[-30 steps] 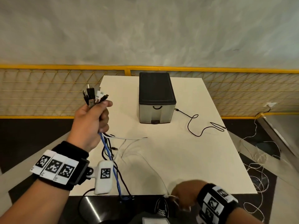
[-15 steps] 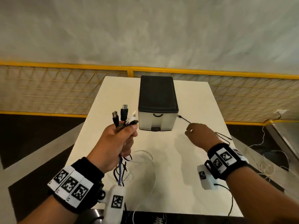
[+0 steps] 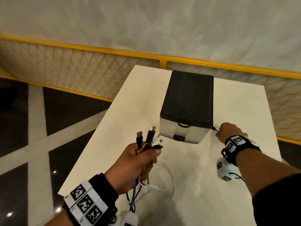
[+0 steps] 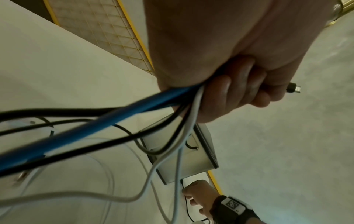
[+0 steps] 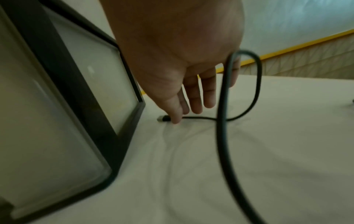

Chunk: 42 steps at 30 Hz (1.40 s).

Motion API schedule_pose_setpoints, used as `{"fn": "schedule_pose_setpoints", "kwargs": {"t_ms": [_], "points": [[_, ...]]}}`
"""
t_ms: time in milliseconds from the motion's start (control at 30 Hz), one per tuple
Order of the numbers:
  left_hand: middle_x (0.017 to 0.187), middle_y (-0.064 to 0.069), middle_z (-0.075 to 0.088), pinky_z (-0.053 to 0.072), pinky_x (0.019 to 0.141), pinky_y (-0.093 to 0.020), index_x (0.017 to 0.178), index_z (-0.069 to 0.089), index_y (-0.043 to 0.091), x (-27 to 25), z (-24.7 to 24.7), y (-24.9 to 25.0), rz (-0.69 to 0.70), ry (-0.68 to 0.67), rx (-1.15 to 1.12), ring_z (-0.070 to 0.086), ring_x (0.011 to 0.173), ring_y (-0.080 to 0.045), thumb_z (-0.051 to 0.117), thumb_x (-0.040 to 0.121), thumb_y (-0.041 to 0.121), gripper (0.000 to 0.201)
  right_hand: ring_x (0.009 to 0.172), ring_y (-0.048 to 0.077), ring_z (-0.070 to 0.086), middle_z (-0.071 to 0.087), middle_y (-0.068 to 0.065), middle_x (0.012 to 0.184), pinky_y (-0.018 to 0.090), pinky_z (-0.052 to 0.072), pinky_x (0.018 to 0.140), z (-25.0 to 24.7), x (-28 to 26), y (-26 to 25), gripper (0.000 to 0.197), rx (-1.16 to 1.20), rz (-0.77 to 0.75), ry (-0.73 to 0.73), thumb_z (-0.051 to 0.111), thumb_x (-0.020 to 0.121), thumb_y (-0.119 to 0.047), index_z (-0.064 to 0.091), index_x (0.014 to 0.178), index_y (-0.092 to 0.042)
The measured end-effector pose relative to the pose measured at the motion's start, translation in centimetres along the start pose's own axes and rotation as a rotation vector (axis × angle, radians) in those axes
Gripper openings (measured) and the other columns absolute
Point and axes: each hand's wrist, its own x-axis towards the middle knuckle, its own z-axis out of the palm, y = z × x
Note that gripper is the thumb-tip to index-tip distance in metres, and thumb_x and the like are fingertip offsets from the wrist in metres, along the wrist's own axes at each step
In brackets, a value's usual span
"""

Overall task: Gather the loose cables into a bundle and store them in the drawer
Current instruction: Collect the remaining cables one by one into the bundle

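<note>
My left hand (image 3: 141,160) grips a bundle of cables (image 3: 149,139), black, white and blue, with their plugs sticking up above the fist. The bundle's strands (image 4: 114,118) hang from under the fist (image 4: 229,91) down to the table. The drawer box (image 3: 187,101), black on top with a pale shut drawer front (image 3: 184,132), stands mid-table. My right hand (image 3: 231,131) is down at the box's right side. There its thumb and forefinger (image 5: 177,116) pinch a thin black cable (image 5: 201,118) just behind its plug. That cable lies on the table and loops toward the camera.
The white table (image 3: 130,111) carries a loose white cable loop (image 3: 171,176) below my left hand. A yellow mesh fence (image 3: 81,70) runs behind the table. Dark floor lies off the table's left edge.
My right hand went from the table's near edge to the black cable beside the drawer box. My left hand carried the bundle rightward, nearer the box.
</note>
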Motion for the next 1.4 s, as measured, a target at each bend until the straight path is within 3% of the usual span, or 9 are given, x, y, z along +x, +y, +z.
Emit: {"fn": "schedule_pose_setpoints", "kwargs": {"t_ms": [200, 400, 533, 700, 900, 1067, 1233, 1333, 1400], "points": [[0.051, -0.001, 0.032, 0.019, 0.045, -0.022, 0.056, 0.059, 0.02, 1.1, 0.4, -0.4, 0.002, 0.027, -0.009, 0.025, 0.041, -0.012, 0.067, 0.079, 0.019, 0.025, 0.11, 0.039, 0.06, 0.064, 0.018, 0.121, 0.044, 0.049, 0.095, 1.9, -0.3, 0.6, 0.03, 0.139, -0.054, -0.025, 0.057, 0.09, -0.027, 0.063, 0.112, -0.008], [0.055, 0.001, 0.041, 0.022, 0.041, -0.02, 0.073, 0.062, 0.011, 3.2, 2.1, -1.2, -0.009, 0.059, -0.014, 0.025, 0.042, -0.01, 0.068, 0.089, 0.006, 0.017, 0.073, 0.028, 0.062, 0.068, 0.013, 0.077, 0.036, 0.046, 0.068, -0.2, -7.0, 1.6, 0.009, 1.085, -0.101, 0.104, 0.067, 0.085, -0.012, 0.066, 0.076, -0.013], [0.053, 0.008, 0.041, 0.023, 0.042, -0.021, 0.101, 0.07, 0.001, 4.6, 4.6, -1.4, 0.012, 0.06, -0.009, 0.027, 0.043, -0.008, 0.071, 0.089, 0.015, 0.019, 0.073, 0.019, 0.066, 0.068, 0.01, 0.079, 0.034, 0.052, 0.068, -2.7, -15.1, 1.2, 0.006, 1.477, -0.222, 0.033, 0.065, 0.09, -0.01, 0.066, 0.085, -0.012], [0.082, -0.012, 0.054, 0.035, 0.047, -0.025, 0.101, 0.073, 0.006, 4.5, 7.3, -1.5, 0.122, 0.04, 0.033, 0.035, 0.048, -0.01, 0.073, 0.078, 0.033, 0.036, 0.069, 0.024, 0.065, 0.07, 0.011, 0.074, 0.034, 0.052, 0.067, -3.0, -22.4, 0.4, 0.011, 1.546, -0.4, -0.003, 0.067, 0.088, -0.001, 0.068, 0.083, -0.012], [0.06, 0.004, 0.065, 0.039, 0.044, -0.017, 0.101, 0.068, 0.002, 1.9, 8.5, -2.0, 0.202, -0.049, 0.081, 0.056, 0.048, -0.006, 0.062, 0.095, 0.018, 0.018, 0.063, 0.012, 0.063, 0.069, 0.0, 0.066, 0.031, 0.053, 0.067, -1.8, -27.4, -1.0, 0.018, 1.541, -0.466, 0.062, 0.066, 0.085, 0.006, 0.066, 0.078, -0.01], [0.081, -0.011, 0.065, 0.036, 0.05, -0.025, 0.096, 0.071, 0.012, 0.5, 7.5, -2.7, 0.239, -0.118, 0.161, 0.055, 0.074, -0.027, 0.071, 0.087, 0.021, 0.012, 0.064, 0.012, 0.061, 0.068, -0.002, 0.065, 0.032, 0.051, 0.066, -1.5, -29.3, -1.3, 0.029, 1.475, -0.465, 0.123, 0.064, 0.086, 0.005, 0.069, 0.071, -0.019], [0.061, 0.011, 0.065, 0.042, 0.051, -0.019, 0.086, 0.071, 0.014, -0.6, 6.6, -2.2, 0.249, -0.108, 0.154, 0.056, 0.055, -0.005, 0.062, 0.094, 0.013, 0.012, 0.073, 0.016, 0.065, 0.073, 0.004, 0.078, 0.033, 0.051, 0.067, -1.2, -30.7, -1.1, 0.014, 1.465, -0.374, 0.016, 0.063, 0.089, -0.003, 0.073, 0.084, -0.012], [0.072, 0.006, 0.068, 0.05, 0.067, -0.029, 0.082, 0.07, 0.016, -1.0, 6.0, -2.3, 0.235, -0.04, 0.124, 0.059, 0.071, -0.01, 0.058, 0.096, 0.016, 0.019, 0.065, 0.019, 0.056, 0.067, 0.012, 0.076, 0.03, 0.046, 0.058, -0.2, -31.3, -0.3, 0.014, 1.528, -0.185, -0.149, 0.064, 0.09, -0.015, 0.066, 0.08, -0.005], [0.076, -0.004, 0.066, 0.055, 0.075, -0.039, 0.08, 0.067, 0.011, -1.2, 5.4, -2.2, 0.207, -0.063, 0.027, 0.064, 0.072, -0.018, 0.054, 0.1, 0.015, 0.024, 0.062, 0.017, 0.052, 0.063, 0.006, 0.073, 0.026, 0.041, 0.057, 1.4, -31.5, 0.0, 0.019, 1.345, -0.143, -0.074, 0.066, 0.088, -0.022, 0.061, 0.075, -0.009]]}}
